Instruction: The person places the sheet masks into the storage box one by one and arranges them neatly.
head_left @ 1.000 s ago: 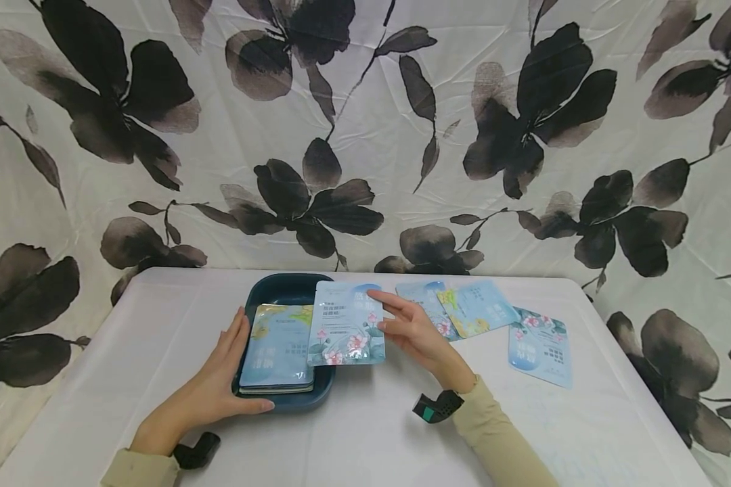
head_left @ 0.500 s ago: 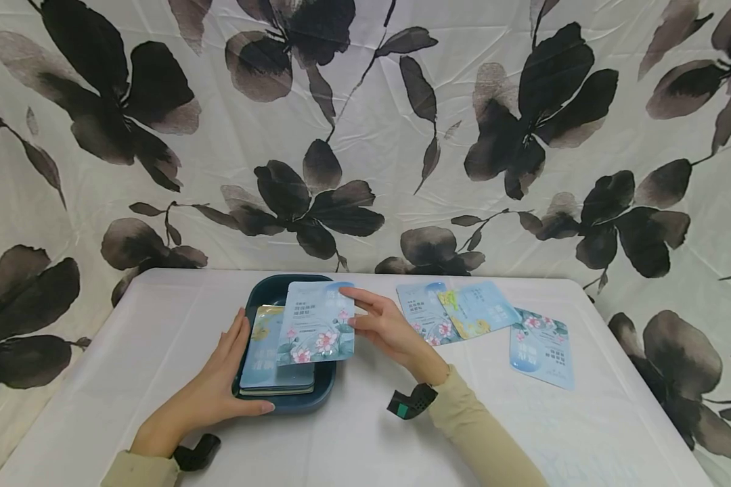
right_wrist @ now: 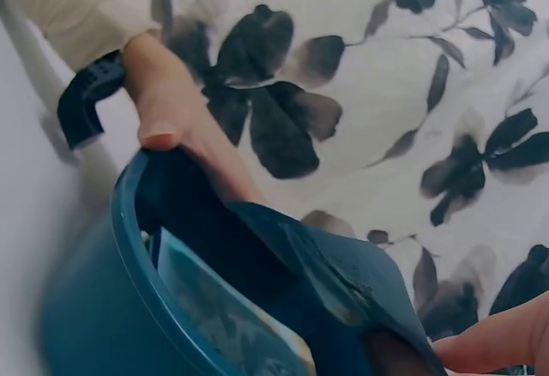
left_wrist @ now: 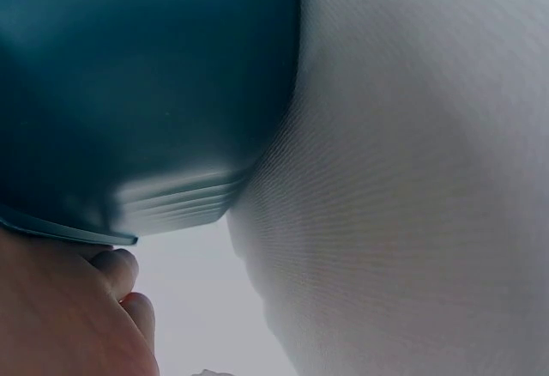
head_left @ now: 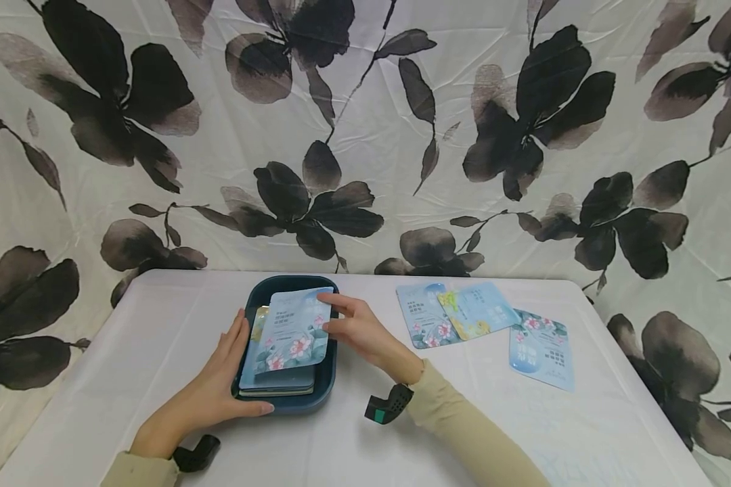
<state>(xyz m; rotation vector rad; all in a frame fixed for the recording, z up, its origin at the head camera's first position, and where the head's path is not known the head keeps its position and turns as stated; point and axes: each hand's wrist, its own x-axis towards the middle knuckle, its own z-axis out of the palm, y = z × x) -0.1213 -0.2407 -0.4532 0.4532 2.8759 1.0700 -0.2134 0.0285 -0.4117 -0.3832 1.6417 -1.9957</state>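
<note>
We see the tabletop (head_left: 176,352) softly, evenly lit to its far edge, with a faint shadow below the right wrist camera (head_left: 388,404). In the left wrist view we find the tub (left_wrist: 146,75) dim, glare streaking one corner; the right wrist view is slightly blurred.

On the desk (head_left: 341,446), left of its middle and close to the far edge, stands the tub (head_left: 298,404). The stack (head_left: 286,379) lies inside it, with the held packet (head_left: 295,331) over its far right part. The left hand (head_left: 219,379) is at the tub's left wall; the right hand (head_left: 365,328) is at the packet's right edge. Over to the right, the upper packet (head_left: 478,308) partly overlaps the lower packet (head_left: 426,325), and the outlying packet (head_left: 542,352) lies farther right and nearer. Behind everything hangs the cloth (head_left: 365,135).
</note>
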